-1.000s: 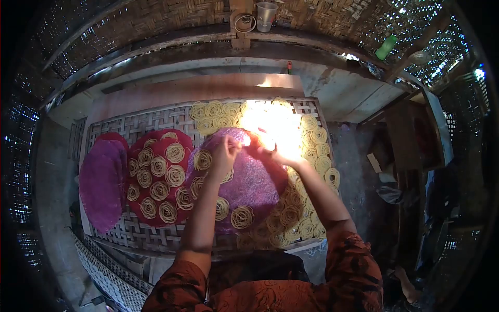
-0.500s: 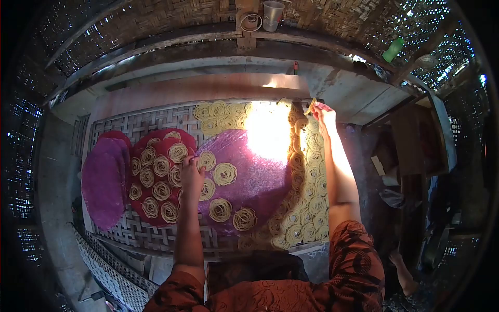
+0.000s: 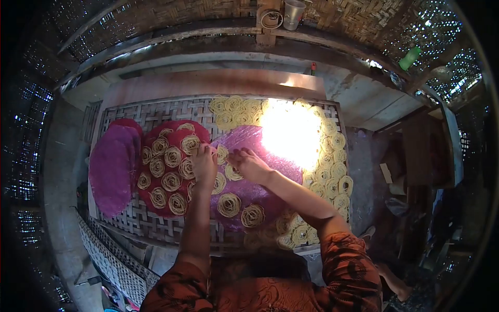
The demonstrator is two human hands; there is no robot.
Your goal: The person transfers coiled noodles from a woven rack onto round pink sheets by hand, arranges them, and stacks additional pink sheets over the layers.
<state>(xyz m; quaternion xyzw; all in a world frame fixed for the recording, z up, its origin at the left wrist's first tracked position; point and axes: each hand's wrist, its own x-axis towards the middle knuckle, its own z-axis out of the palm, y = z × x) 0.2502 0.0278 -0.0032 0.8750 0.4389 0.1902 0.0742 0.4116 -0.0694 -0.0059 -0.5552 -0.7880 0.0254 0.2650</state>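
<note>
Several coiled nests of yellow noodle strands lie on a red sheet (image 3: 150, 200) and on a purple sheet (image 3: 280, 182) beside it. My left hand (image 3: 205, 165) is over the meeting edges of these sheets. Its fingers are bent together close to a small noodle nest (image 3: 222, 155); what they grip, if anything, is hidden. My right hand (image 3: 252, 166) reaches in from the right over the purple sheet, its slightly curled fingers at the upper edge of another noodle nest (image 3: 234, 172). More noodle nests (image 3: 253, 216) sit nearer to me on that sheet.
A woven bamboo tray (image 3: 171, 112) carries everything. Tight rows of noodle nests (image 3: 332, 179) line its right side and top. Folded purple sheets (image 3: 112, 171) lie at its left end. Glaring sunlight washes out the upper right. A board (image 3: 208, 83) runs behind.
My right hand has come from the tray's far right corner to the purple sheet beside my left hand. The noodle nest it pinched there no longer shows in it. The view has shifted slightly.
</note>
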